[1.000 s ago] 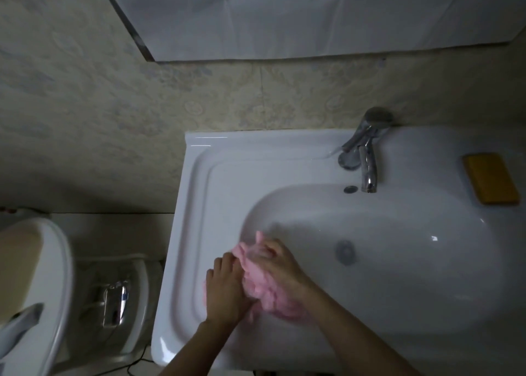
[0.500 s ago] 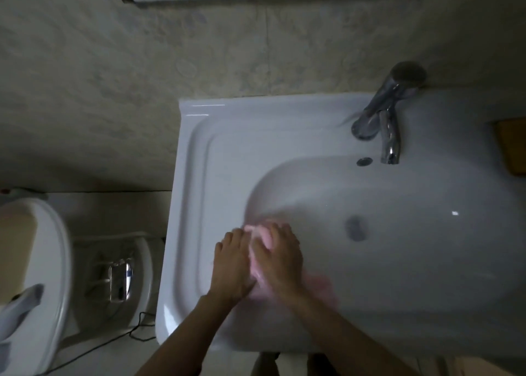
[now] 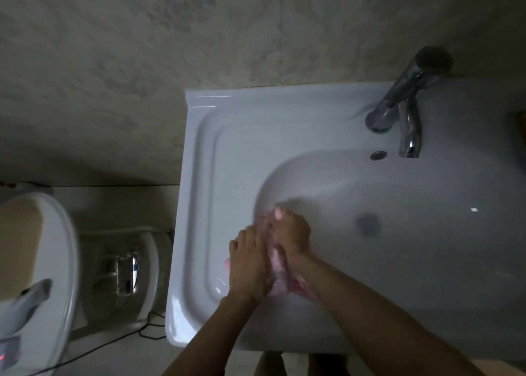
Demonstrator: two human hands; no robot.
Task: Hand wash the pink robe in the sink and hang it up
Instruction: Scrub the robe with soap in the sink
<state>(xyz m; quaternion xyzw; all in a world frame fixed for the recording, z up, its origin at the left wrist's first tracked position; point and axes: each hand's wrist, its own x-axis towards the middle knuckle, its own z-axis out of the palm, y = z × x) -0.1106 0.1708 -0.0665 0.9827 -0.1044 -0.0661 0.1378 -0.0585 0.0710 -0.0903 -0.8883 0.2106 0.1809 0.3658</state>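
So we're at the scrubbing stage here. The robe (image 3: 276,261) is wadded into a small pink bunch on the near left slope of the sink (image 3: 199,176) bowl and squeezed between both hands, with bits of pink poking out past the left hand and under the right wrist. Our right hand (image 3: 290,233) has its fingers curled over the top of the wad and is clearly gripping it. Our left hand (image 3: 249,264) lies against the other side, back up, but it's smeared with blur, so we honestly can't tell if those fingers wrap round the cloth or just press flat on it. To do this bit well, we'd say let one hand anchor the wad and have the other drag cloth over cloth in short strokes, not just knead the same lump. Only a small patch gets worked at a time when it's balled this tight, so we'd feed a fresh section through every few rubs, with collar and cuffs first. We'd also work over the bowl and not the flat ledge on the left, so the runoff heads for the drain (image 3: 367,224) and not over the front rim. No stream shows under the faucet (image 3: 410,130), so our guess is rinsing isn't done yet. There might be a bit of foam between the palms, but it's hard to be sure in this light. Wet fabric is heavy and slippery, so squeeze rather than wring hard.
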